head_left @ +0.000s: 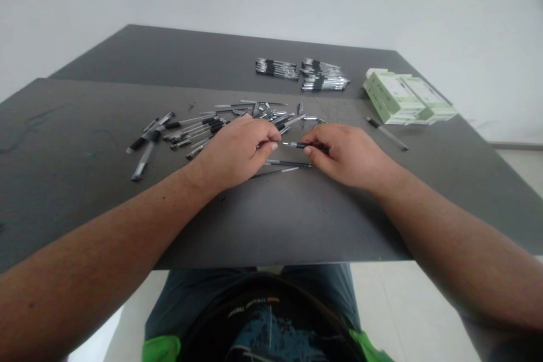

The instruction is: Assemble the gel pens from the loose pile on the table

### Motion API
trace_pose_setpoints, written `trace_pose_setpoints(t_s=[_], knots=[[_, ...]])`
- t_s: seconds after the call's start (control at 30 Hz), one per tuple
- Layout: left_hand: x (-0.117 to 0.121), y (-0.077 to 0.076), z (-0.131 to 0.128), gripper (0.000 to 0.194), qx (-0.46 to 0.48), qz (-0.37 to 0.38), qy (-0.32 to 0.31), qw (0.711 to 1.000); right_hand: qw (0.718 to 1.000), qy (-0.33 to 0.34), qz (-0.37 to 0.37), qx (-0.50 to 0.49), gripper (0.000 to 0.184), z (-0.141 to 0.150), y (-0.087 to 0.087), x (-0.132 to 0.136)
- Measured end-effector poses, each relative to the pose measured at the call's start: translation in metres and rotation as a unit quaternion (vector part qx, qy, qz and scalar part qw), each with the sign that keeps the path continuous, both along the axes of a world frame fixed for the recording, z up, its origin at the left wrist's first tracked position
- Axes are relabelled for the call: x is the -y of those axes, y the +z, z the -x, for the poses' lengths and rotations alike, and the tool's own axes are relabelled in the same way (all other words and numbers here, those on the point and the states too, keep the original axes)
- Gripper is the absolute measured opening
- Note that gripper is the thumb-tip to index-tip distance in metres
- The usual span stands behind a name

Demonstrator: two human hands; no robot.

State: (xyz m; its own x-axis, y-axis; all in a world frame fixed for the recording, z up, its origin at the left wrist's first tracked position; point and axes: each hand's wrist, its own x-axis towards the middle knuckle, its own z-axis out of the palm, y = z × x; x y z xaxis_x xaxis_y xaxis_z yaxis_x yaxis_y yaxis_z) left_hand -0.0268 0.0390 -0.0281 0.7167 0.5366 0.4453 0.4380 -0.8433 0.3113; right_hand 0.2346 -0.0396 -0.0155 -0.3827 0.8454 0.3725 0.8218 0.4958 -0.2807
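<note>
My right hand [345, 153] is closed around a pen [299, 145] with a dark grip, its bare tip pointing left. Close by on the left, the thumb and fingers of my left hand [237, 150] are pinched together. A small dark bit shows between them, too little to name. A narrow gap parts the pen's tip from my left fingertips. Under and between the hands lie two thin pen refills [282, 171]. Behind my left hand spreads a loose heap of clear pens with black grips [197, 131], partly hidden by that hand.
Bundled pens [275, 68] lie at the back, with more bundles [324, 74] beside them. Two green-and-white boxes [392, 99] stand at the right. A single pen [387, 133] lies before them. Several pens [146, 150] cross at the left of the grey table [271, 226].
</note>
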Motion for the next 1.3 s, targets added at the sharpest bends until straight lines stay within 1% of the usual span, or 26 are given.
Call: trace_pose_setpoints(t_s=[0.13,0.43,0.7,0.97,1.1,1.3], knots=[[0.0014,-0.0002,-0.0009,0.024,0.004,0.004,-0.022,1.000,1.000,0.000,-0.001,0.004,0.016,0.0001,0.0003,0.0002],[0.0027,0.0001,0.0002,0.024,0.008,0.009,-0.024,1.000,1.000,0.001,0.005,0.015,0.016,0.0015,0.0007,0.0011],[0.0064,0.0022,-0.0018,0.024,-0.012,0.010,-0.039,0.999,0.999,0.005,0.024,0.033,0.016,0.0034,0.0007,0.0025],[0.0070,-0.0002,-0.0018,0.023,-0.024,0.004,-0.050,0.998,0.998,0.016,0.039,0.044,0.018,0.0060,0.0003,0.0038],[0.0064,-0.0016,-0.0014,0.022,-0.022,-0.002,-0.057,0.998,0.998,0.019,0.032,0.046,0.020,0.0064,0.0000,0.0046],[0.0066,-0.0018,-0.0018,0.021,-0.028,0.002,-0.066,0.997,0.997,0.015,0.042,0.062,0.018,0.0069,-0.0002,0.0055]])
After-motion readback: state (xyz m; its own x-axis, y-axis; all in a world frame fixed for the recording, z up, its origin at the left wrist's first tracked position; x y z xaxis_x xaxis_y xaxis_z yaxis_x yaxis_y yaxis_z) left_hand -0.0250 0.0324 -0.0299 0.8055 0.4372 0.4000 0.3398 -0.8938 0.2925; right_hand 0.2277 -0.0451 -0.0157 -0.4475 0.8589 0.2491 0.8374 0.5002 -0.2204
